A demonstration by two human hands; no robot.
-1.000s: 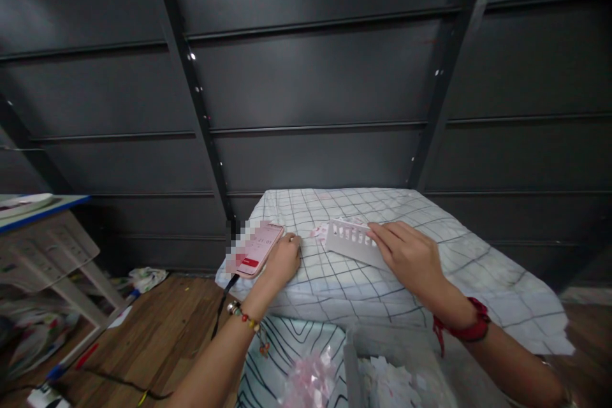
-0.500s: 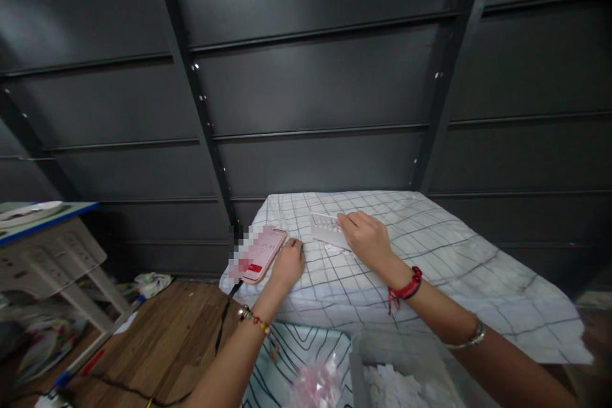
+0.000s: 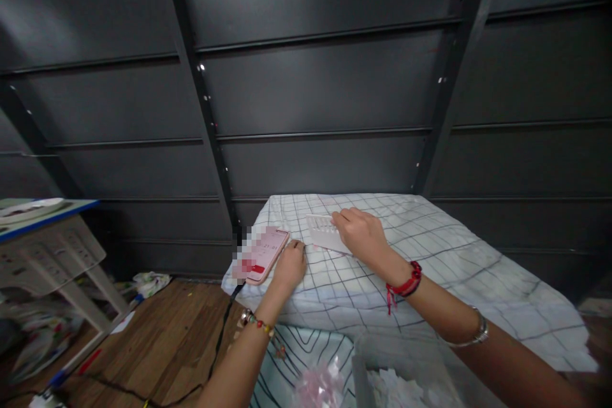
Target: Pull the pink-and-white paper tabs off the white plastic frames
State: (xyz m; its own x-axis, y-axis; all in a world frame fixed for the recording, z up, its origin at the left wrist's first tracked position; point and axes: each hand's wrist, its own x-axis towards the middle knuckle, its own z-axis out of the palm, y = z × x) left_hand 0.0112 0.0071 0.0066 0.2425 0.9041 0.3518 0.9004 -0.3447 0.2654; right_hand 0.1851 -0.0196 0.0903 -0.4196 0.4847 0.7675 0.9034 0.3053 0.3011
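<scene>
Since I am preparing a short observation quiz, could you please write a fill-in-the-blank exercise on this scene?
The right hand holds a slotted card that is ____ in colour.
The left hand rests beside a pink ____.
The tasselled wristband nearest the right hand is ____.
The pink plastic bundle lies to the ____ of the clear box.

Missing words: white; phone; red; left.

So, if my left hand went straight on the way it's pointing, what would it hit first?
Your left hand would probably meet the left edge of the white slotted card in your right hand first, though depth is hard to judge here.
</scene>
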